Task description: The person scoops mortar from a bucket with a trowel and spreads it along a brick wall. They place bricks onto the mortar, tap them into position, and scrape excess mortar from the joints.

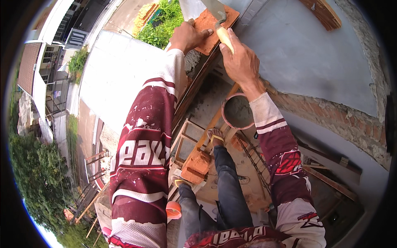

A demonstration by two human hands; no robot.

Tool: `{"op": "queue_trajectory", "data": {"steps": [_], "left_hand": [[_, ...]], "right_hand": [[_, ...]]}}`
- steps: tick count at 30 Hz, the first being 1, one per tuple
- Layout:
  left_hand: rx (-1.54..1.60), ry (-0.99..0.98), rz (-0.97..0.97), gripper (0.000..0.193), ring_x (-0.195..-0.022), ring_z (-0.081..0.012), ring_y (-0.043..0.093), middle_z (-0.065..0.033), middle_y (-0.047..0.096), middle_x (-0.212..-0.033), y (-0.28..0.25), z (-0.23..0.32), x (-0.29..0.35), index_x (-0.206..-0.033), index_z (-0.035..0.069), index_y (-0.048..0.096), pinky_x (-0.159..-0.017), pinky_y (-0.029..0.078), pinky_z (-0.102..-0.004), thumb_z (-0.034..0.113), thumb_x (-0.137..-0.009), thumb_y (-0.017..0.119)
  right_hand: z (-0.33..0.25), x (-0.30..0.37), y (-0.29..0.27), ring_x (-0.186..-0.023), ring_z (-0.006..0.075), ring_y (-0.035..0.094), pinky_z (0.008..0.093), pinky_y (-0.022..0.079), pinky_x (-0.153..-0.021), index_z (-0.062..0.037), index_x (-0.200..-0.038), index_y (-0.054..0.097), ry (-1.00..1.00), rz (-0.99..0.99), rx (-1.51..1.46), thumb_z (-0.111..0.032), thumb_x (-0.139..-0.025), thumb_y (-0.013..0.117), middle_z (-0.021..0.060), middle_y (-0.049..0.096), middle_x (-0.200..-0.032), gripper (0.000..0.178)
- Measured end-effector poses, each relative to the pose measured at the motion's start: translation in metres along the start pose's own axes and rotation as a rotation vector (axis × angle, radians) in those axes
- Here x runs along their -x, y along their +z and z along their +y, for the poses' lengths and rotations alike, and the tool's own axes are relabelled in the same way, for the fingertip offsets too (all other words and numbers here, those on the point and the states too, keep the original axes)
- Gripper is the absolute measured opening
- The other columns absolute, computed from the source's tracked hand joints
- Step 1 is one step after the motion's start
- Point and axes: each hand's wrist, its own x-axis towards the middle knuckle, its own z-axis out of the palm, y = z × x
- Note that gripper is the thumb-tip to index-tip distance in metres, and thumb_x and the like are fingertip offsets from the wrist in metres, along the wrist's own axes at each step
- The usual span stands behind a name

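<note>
- The maroon-and-white left sleeve [144, 144] and right sleeve [281, 153] reached up from the lower edge, the left one speckled with pale splashes
- The left hand [188, 38] pinched the orange brick [207, 22], its thumb on the flat face and its other fingers at the side edge
- The right hand [243, 65] was curled round the wooden handle of the trowel [223, 36], forefinger and thumb along the grip
- The brick was at the top of the picture, on the edge of a ledge, and the trowel's metal blade overlapped it
- Below the hands, a round bucket [223, 110] held grey mortar [239, 112]
- Lower down were dark trousers [231, 186], two feet in sandals, and loose bricks [196, 163] between the feet
- To the right ran a grey wall [314, 62] with a rough strip of brickwork
- Far off to the left were a pale roof [111, 70], leafy trees [37, 169] and buildings
</note>
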Motion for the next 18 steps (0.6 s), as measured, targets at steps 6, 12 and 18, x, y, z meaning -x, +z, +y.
{"op": "queue_trajectory", "data": {"steps": [6,12,18], "left_hand": [[0.260,0.212,0.167,0.068,-0.134,-0.0355,0.055,-0.0278,0.053,-0.145,-0.016,-0.056,0.045,-0.146,-0.010,0.045,-0.113,0.042,-0.0395,0.038,-0.101,0.062],[0.295,-0.120,0.175,0.058,-0.123,-0.0367,0.064,-0.0276,0.065,-0.130,-0.059,-0.117,0.155,-0.131,-0.009,0.062,-0.102,0.052,-0.0433,0.036,-0.096,0.070],[-0.001,-0.217,-0.060,0.086,-0.130,-0.0389,0.058,-0.0306,0.061,-0.134,-0.070,-0.126,0.230,-0.138,-0.009,0.055,-0.109,0.048,-0.0449,0.045,-0.079,0.086]], "right_hand": [[-0.003,0.074,-0.018,-0.109,0.0369,0.068,0.0422,0.054,-0.092,0.0075,-0.141,0.047,-0.095,0.265,-0.341,-0.026,-0.100,0.064,0.0249,0.065,-0.124,0.055],[-0.020,0.157,-0.033,-0.110,0.0438,0.068,0.0441,0.055,-0.093,0.0127,-0.140,0.047,-0.091,-0.047,-0.317,-0.017,-0.096,0.065,0.0329,0.064,-0.123,0.056],[-0.074,0.159,-0.013,-0.068,0.0343,0.067,0.0427,0.054,-0.060,-0.0059,-0.151,0.047,-0.256,-0.153,-0.322,-0.017,-0.091,0.072,0.0170,0.065,-0.087,0.066]]}}
